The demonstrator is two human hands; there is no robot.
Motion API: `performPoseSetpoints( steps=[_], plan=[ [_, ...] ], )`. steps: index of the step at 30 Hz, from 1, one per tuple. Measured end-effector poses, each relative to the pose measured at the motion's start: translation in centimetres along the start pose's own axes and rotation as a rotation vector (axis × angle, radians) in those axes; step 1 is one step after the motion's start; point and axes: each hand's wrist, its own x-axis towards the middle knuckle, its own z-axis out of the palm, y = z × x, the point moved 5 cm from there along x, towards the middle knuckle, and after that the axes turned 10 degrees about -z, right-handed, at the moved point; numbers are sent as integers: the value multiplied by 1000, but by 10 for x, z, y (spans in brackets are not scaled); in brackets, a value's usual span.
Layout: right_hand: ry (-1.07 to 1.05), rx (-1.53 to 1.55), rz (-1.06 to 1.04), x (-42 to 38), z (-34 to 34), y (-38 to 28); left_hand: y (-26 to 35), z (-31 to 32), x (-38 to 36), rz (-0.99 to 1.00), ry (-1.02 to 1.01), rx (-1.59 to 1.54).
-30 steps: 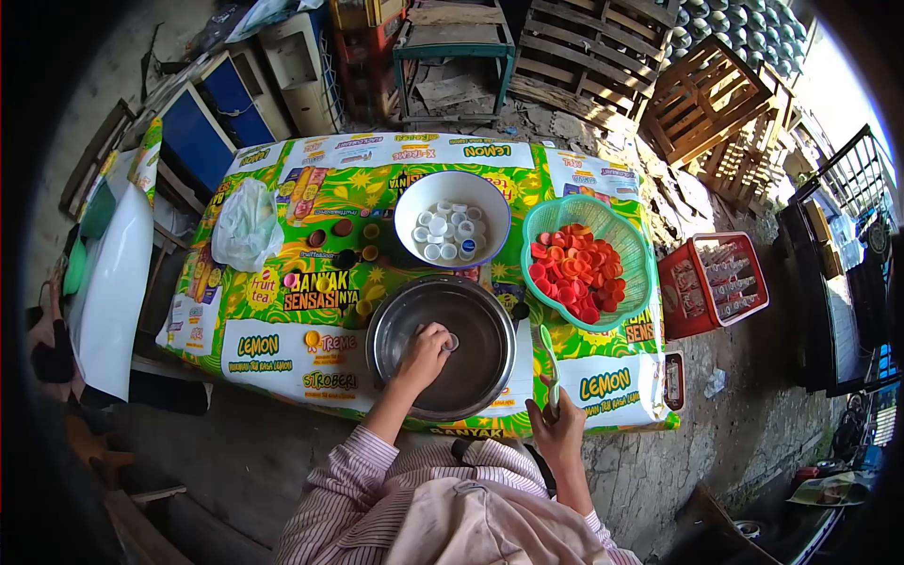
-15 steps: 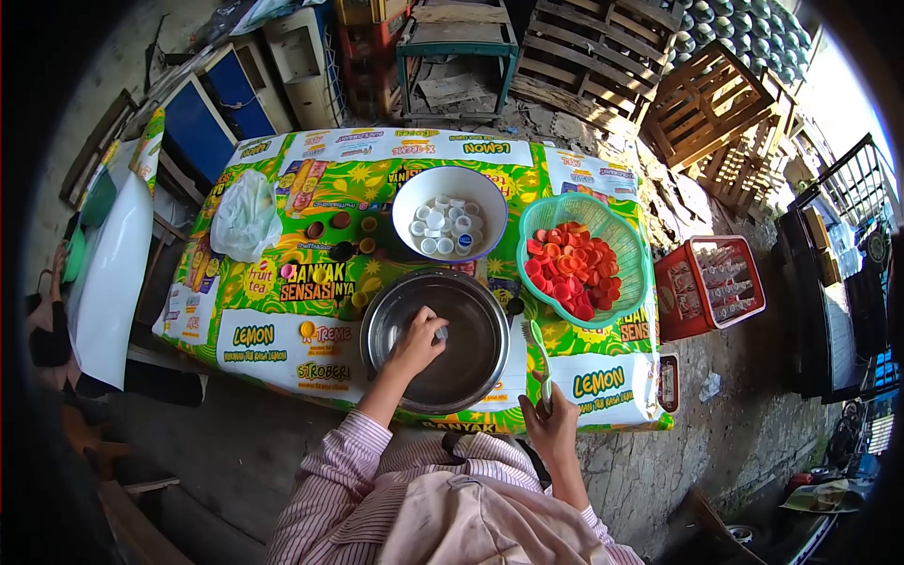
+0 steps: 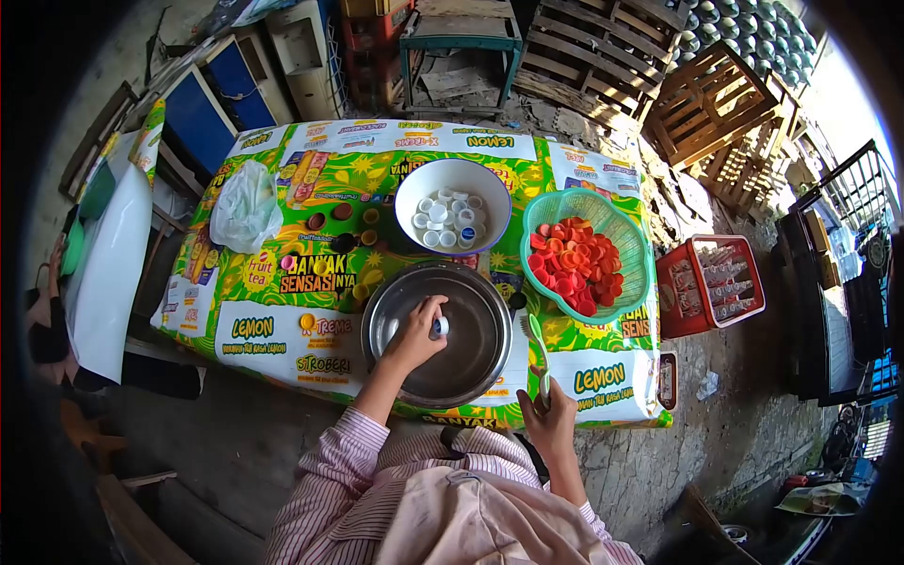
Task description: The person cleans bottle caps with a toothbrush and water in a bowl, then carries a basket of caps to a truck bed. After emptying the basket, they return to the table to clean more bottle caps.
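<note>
My left hand is over the steel basin, fingers closed on a small bottle cap that looks white and blue. What lies in the dark bottom of the basin I cannot make out clearly. Held upright by its handle, a pale green brush is in my right hand, just right of the basin. Behind the basin stands a white enamel bowl with several white caps and a blue-marked one. A green plastic basket full of red caps is at its right.
Several loose caps in brown, yellow and pink lie on the printed table cover. A crumpled plastic bag rests at the left. A red crate stands on the floor at the right; wooden pallets lean beyond the table.
My left hand has lifted slightly and turned, so the cap in its fingers shows more. The right hand and brush have hardly moved; the view has shifted a little.
</note>
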Motion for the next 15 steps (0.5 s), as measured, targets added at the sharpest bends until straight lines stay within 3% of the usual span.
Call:
performPoseSetpoints(
  steps=[8, 15],
  plan=[
    [-38, -22, -25, 1, 17, 7, 9, -5, -12, -106, -26, -59],
    [-247, -21, -7, 4, 40, -2, 22, -9, -12, -53, 44, -226]
  ],
)
